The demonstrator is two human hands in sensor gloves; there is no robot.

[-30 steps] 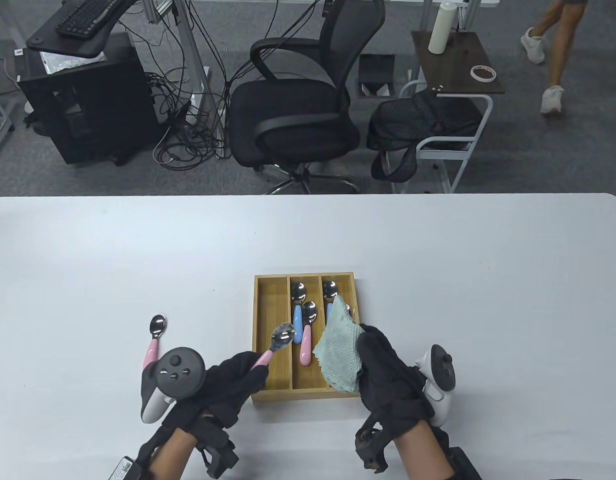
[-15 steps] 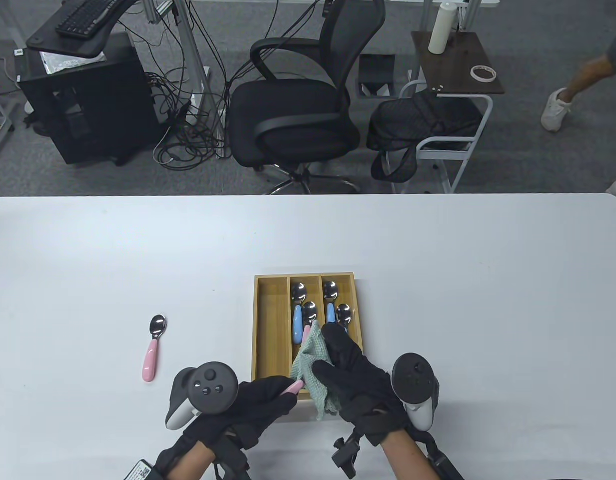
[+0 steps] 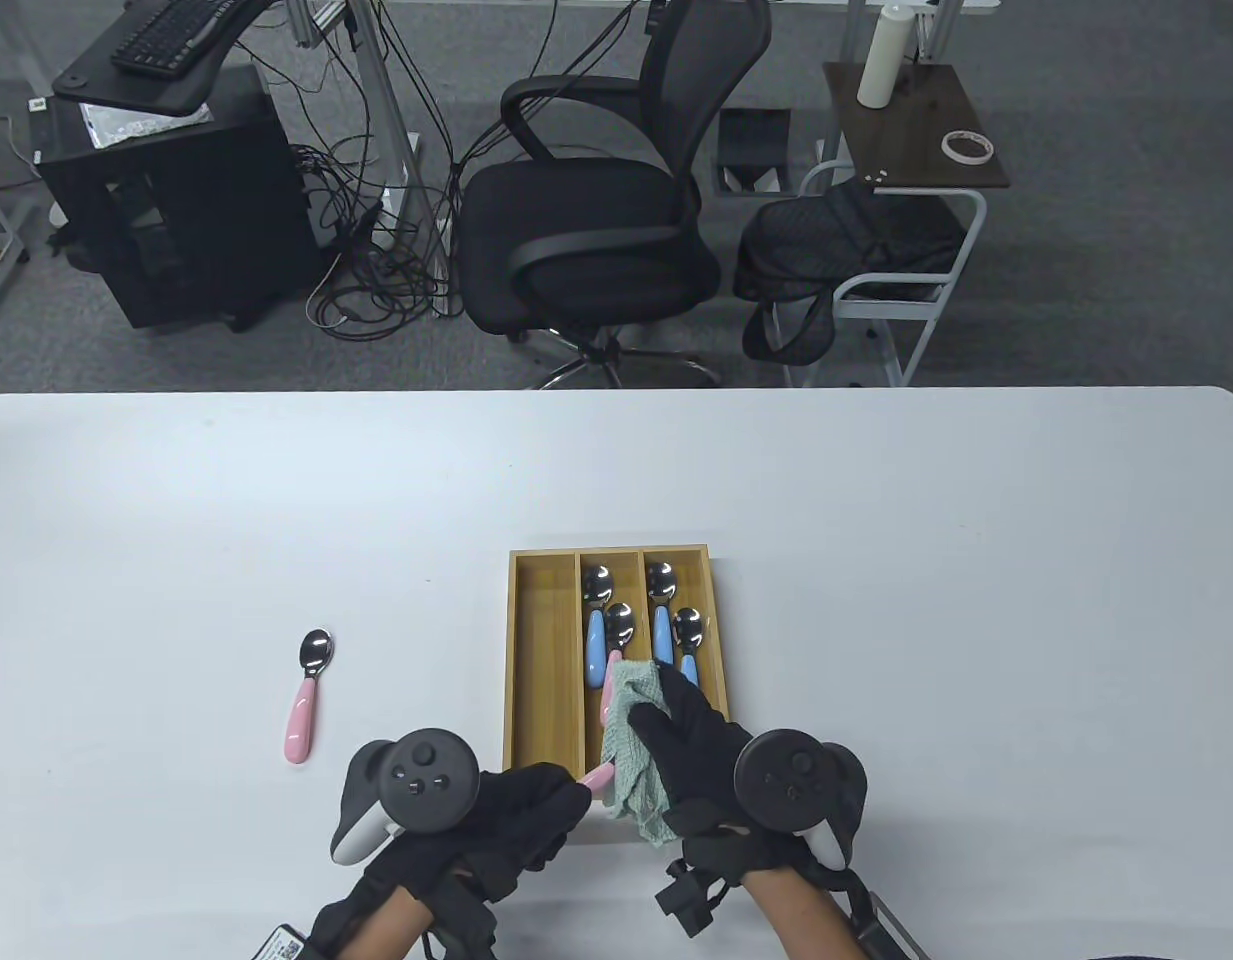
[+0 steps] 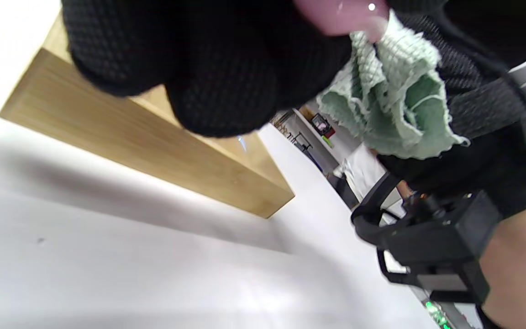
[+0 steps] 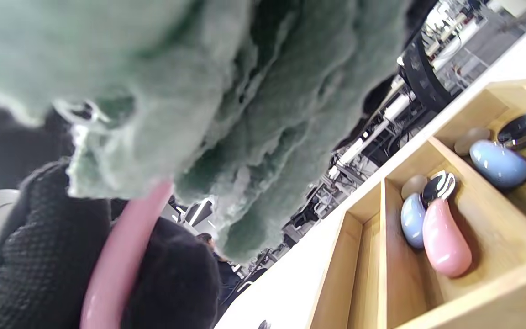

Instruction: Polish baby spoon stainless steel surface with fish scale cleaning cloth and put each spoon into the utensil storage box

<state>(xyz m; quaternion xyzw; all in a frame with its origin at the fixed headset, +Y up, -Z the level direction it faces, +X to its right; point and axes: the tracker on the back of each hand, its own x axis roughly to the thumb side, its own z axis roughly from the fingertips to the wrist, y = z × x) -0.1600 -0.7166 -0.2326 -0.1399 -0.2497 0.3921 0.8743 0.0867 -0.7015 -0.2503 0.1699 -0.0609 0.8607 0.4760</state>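
My left hand point(image 3: 521, 805) grips the pink handle of a baby spoon point(image 3: 596, 777) over the near edge of the wooden storage box point(image 3: 521, 650). Its steel bowl is hidden inside the pale green cloth point(image 3: 631, 745), which my right hand point(image 3: 691, 745) wraps and holds around it. The pink handle point(image 5: 117, 256) emerges from the cloth point(image 5: 190, 91) in the right wrist view; the left wrist view shows cloth point(image 4: 395, 105) and handle tip point(image 4: 340, 13). Several blue and pink spoons lie in the box's middle and right compartments. Another pink spoon point(image 3: 306, 695) lies on the table left of the box.
The box's left compartment point(image 3: 543, 660) holds nothing. The white table point(image 3: 876, 600) stretches wide around the box. Beyond its far edge stand an office chair point(image 3: 586, 210), a side table point(image 3: 911, 130) with a bag, and a black cabinet point(image 3: 166, 190).
My left hand brought the spoon rightward and toward me; my right hand closed the cloth around its bowl. Both hands have drawn together at the box's near edge. A passer-by left the view.
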